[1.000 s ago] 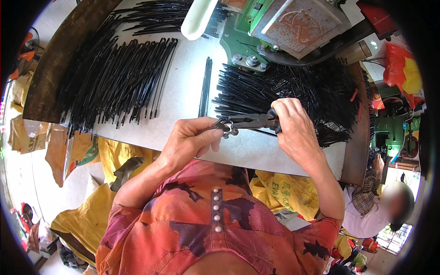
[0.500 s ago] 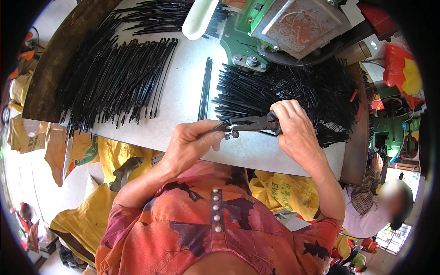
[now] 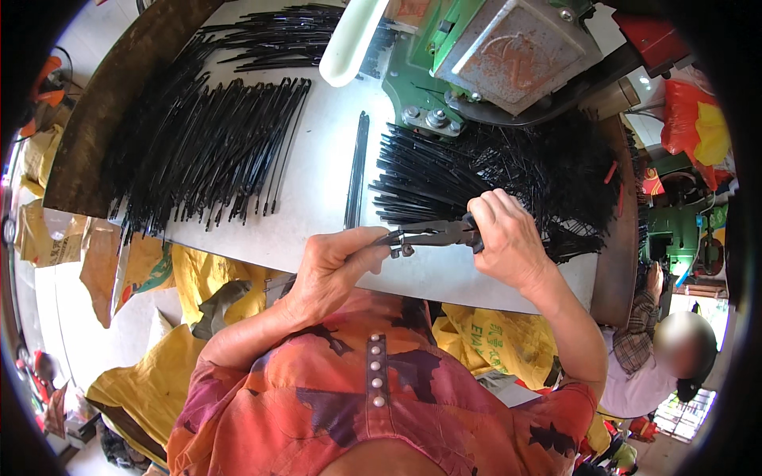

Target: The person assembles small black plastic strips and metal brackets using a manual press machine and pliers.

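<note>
A small dark metal piece sits at the fingertips of a worker's left hand, which is clamped on it between thumb and fingers, so that most of its shape is hidden. The tip of a pair of dark pliers meets it just right of that hand; whether the jaws bite on it cannot be told. The right hand is wrapped around the handles, its fingers curled together over them. Directly beyond the left hand, a few slim black rods lie lengthwise on the pale tabletop. Just beyond the pliers and the right hand spreads a dense heap of black rods, tangled toward its right end. Well to the left of the left hand lies a broad row of black rods, side by side. Farther beyond both hands stand a green machine and a slanting white trough. Nearer the body than the right hand, a yellow sack shows below the table edge, and well to that hand's right a co-worker in a pale top is seen.
</note>
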### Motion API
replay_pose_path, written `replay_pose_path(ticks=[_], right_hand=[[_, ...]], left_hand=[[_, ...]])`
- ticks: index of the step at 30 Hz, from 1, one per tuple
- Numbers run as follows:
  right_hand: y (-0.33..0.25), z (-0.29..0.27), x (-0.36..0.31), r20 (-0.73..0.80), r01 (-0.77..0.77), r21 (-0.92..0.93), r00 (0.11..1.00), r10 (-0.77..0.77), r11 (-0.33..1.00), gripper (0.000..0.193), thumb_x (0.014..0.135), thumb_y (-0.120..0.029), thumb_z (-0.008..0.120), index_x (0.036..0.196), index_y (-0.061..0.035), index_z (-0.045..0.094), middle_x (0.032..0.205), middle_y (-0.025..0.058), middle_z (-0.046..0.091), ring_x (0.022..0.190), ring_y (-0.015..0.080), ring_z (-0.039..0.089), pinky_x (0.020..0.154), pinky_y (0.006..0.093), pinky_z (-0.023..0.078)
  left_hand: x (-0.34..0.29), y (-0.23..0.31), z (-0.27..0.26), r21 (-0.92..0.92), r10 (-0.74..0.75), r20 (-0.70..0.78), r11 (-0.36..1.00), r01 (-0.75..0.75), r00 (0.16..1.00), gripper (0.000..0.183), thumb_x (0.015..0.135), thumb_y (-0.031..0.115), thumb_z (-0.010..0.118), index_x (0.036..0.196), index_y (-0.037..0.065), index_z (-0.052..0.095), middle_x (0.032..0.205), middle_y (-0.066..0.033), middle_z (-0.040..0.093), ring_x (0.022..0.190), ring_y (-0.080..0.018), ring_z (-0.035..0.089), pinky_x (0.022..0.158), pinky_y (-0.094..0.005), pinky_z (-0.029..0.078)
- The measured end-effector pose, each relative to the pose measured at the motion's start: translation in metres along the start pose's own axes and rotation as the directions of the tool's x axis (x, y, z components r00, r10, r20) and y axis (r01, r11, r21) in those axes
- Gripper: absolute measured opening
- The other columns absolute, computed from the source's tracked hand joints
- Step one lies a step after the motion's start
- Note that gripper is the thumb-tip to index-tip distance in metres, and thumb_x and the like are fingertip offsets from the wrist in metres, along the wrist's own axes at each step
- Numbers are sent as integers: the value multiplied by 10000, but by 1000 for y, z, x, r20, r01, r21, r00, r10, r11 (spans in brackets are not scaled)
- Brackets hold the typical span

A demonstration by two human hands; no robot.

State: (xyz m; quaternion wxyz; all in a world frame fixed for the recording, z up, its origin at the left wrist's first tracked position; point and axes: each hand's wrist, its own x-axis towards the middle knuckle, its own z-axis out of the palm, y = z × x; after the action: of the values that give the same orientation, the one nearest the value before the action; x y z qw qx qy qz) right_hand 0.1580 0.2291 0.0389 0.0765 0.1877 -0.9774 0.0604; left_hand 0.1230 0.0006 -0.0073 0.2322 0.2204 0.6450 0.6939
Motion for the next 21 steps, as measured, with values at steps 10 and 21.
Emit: replay_pose_path(ticks=[10, 21], right_hand=[[-9, -23, 5, 75, -84, -107, 993, 93, 991, 333, 547, 75, 496, 869, -6, 465, 790, 131, 523, 799, 268, 500, 668, 346, 388], [-19, -23, -1, 221, -306, 79, 933, 283, 949, 499, 590, 132, 443, 1080, 48, 394, 1067, 203, 449, 1032, 334, 436, 873, 389, 366]], left_hand=[[3, 9, 1, 48, -21, 0, 999, 21, 1000, 155, 808, 26, 488, 926, -41, 562, 632, -18, 492, 611, -68, 450, 564, -204, 385], [8, 14, 0, -57, -205, 11, 977, 205, 979, 170, 803, 48, 497, 923, -30, 588, 612, 12, 483, 597, -47, 428, 548, -187, 361]])
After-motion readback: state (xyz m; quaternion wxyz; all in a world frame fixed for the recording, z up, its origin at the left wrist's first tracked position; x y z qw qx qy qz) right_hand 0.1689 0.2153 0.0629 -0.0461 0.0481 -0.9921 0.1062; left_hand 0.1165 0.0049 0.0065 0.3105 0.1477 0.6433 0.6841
